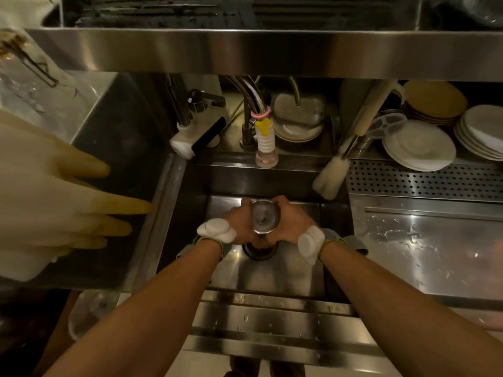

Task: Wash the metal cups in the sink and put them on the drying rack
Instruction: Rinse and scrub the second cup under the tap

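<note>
A metal cup (264,217) is held low over the steel sink (283,270), its open mouth turned up toward me. My left hand (238,224) grips its left side and my right hand (291,223) grips its right side. Both wrists carry white pads on straps. The drain (260,250) lies just below the cup, partly hidden by my hands. The faucet nozzle (266,148) hangs above the back of the basin; no water stream is visible. A dark drying rack (190,12) runs along the shelf at the top.
Pale rubber gloves (60,202) hang close at the left. A bottle brush (330,176) leans at the sink's back right corner. Stacked white plates (419,145) sit behind a perforated steel panel (424,180). A wet steel counter (424,246) lies to the right.
</note>
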Demonstrator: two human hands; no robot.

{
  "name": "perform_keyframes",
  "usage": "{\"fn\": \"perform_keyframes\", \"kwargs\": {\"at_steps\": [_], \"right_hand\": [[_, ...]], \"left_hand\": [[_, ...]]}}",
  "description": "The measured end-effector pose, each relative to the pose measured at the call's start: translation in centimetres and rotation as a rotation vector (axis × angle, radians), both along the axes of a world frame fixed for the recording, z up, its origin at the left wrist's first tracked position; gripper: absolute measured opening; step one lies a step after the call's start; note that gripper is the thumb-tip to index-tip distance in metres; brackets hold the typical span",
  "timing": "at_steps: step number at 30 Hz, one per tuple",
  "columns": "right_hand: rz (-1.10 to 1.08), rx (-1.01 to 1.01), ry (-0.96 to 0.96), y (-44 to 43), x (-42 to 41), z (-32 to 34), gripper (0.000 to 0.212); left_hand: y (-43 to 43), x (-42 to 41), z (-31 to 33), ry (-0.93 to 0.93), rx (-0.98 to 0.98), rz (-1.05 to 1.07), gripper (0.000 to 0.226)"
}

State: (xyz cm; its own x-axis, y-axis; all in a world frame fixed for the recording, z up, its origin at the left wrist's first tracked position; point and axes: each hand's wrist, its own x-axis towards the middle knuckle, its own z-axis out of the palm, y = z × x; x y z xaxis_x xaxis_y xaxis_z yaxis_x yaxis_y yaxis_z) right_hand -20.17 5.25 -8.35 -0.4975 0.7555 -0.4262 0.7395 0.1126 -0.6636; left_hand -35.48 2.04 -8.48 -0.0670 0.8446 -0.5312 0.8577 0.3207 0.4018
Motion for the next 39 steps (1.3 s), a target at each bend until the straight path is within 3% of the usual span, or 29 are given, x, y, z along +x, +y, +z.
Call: {"fn": "perform_keyframes", "kwargs": {"at_steps": [4, 6, 8, 10, 11, 14, 17, 19, 21, 23, 26, 30, 32, 35, 36, 39], "right_hand": [[-0.269, 0.212, 0.212, 1.8, -1.7, 1.5, 0.09], [-0.272, 0.256, 0.214, 1.7, -2.2, 1.9, 0.089], [-0.116, 0.131, 0.073, 1.1, -1.7, 1.3, 0.084], [0.068, 0.029, -0.078, 0.3, -1.0, 0.4, 0.08], [0.083, 0.027, -0.091, 0.1, -0.8, 0.2, 0.081], [-0.105, 0.055, 0.049, 0.9, -1.5, 1.2, 0.094], [-0.246, 0.227, 0.211, 1.4, -2.4, 2.1, 0.092], [-0.174, 0.225, 0.123, 1.2, -2.3, 2.2, 0.087], [0.049, 0.082, -0.072, 0.4, -1.7, 1.9, 0.07], [0.151, 0.042, -0.13, -0.2, -1.0, 1.3, 0.068], [-0.078, 0.022, -0.004, 0.8, -1.3, 1.4, 0.092], [-0.22, 0.195, 0.136, 2.6, -2.7, 1.0, 0.097], [-0.134, 0.16, 0.041, 2.4, -2.1, 1.5, 0.091], [0.122, -0.039, -0.184, 1.0, -0.9, 2.1, 0.05], [0.129, -0.049, -0.177, 0.8, -0.7, 2.0, 0.048], [-0.081, 0.009, -0.041, 0.6, -1.2, 2.1, 0.089]], "left_hand": [[2.0, 0.1, 2.6, 0.028, 0.378, 0.184, 0.058], [2.1, -0.2, 2.6, -0.03, 0.501, 0.177, 0.067], [1.0, -0.9, 0.8, -0.105, 0.234, 0.025, 0.082], [-0.2, -1.5, -0.9, -0.018, -0.075, -0.148, 0.096], [-0.3, -1.5, -1.1, 0.018, -0.1, -0.155, 0.099], [0.7, -1.1, 0.8, 0.024, 0.183, -0.004, 0.087], [1.3, -0.8, 2.6, 0.005, 0.498, 0.15, 0.082], [1.0, -0.9, 1.8, 0.022, 0.389, 0.139, 0.084], [0.2, -1.0, 0.4, -0.022, 0.009, -0.019, 0.086], [-0.3, -1.4, 0.3, -0.033, -0.162, -0.115, 0.086], [0.3, -1.3, 1.6, -0.012, 0.097, -0.002, 0.093], [1.3, -0.5, 3.4, -0.006, 0.454, 0.176, 0.086], [1.5, -0.5, 2.5, -0.035, 0.289, 0.091, 0.08], [0.5, -0.7, 2.1, 0.011, -0.214, -0.2, 0.052], [0.3, -0.7, 2.1, 0.02, -0.225, -0.212, 0.05], [0.3, -0.2, 3.7, -0.02, 0.11, -0.048, 0.068]]}}
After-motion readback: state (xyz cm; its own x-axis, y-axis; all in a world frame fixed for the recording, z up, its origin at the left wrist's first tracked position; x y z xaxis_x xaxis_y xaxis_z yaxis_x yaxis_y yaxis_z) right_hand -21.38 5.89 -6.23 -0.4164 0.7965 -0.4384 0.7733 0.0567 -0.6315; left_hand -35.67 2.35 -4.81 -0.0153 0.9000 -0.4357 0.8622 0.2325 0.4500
